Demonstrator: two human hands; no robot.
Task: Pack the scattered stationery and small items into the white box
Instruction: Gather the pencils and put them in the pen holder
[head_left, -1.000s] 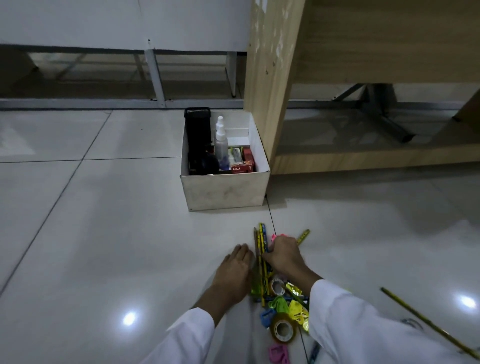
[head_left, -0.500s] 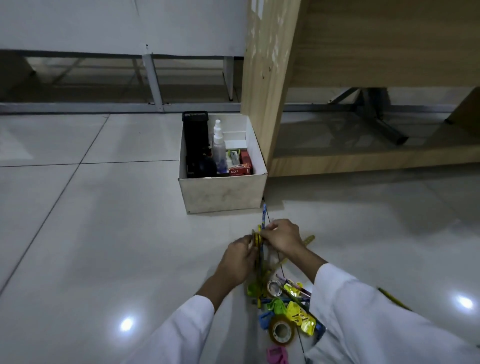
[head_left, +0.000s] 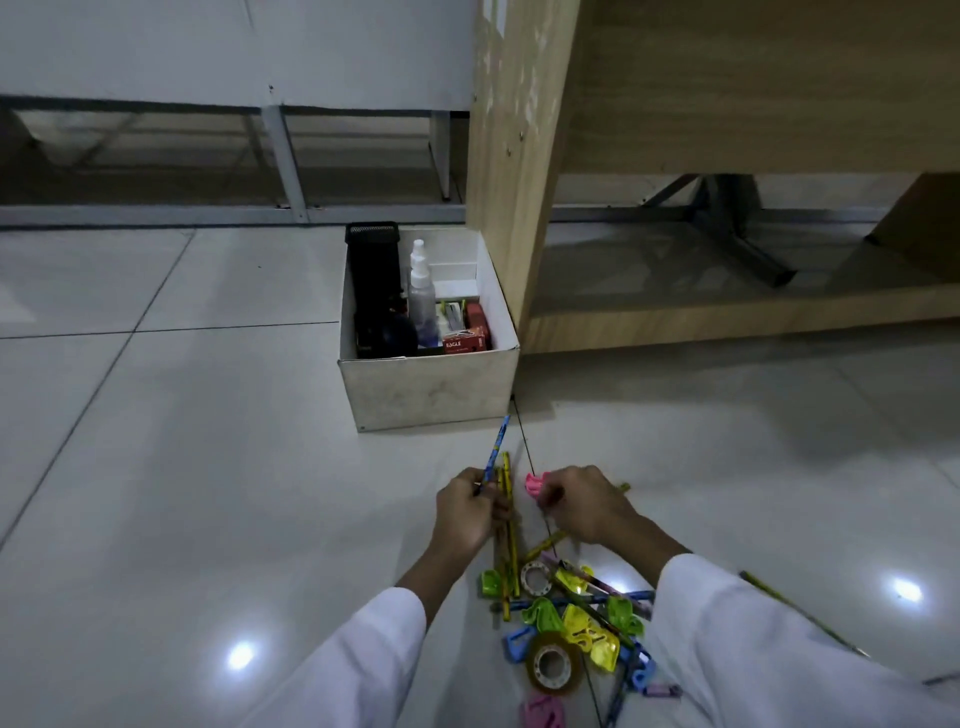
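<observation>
White box (head_left: 431, 387) on the floor already holds a spray bottle (head_left: 420, 291) and small cartons; your left hand (head_left: 467, 512) grips pencils (head_left: 503, 499), your right hand (head_left: 587, 506) pinches a pink clip (head_left: 534, 483), and the pile (head_left: 566, 618) of tape and clips by your sleeves is still unpacked.

Left hand (head_left: 464, 512) grips pencils (head_left: 503, 499) (blue one tilted up); right hand (head_left: 584, 506) pinches pink clip (head_left: 533, 483); white box (head_left: 431, 387) beyond.
</observation>
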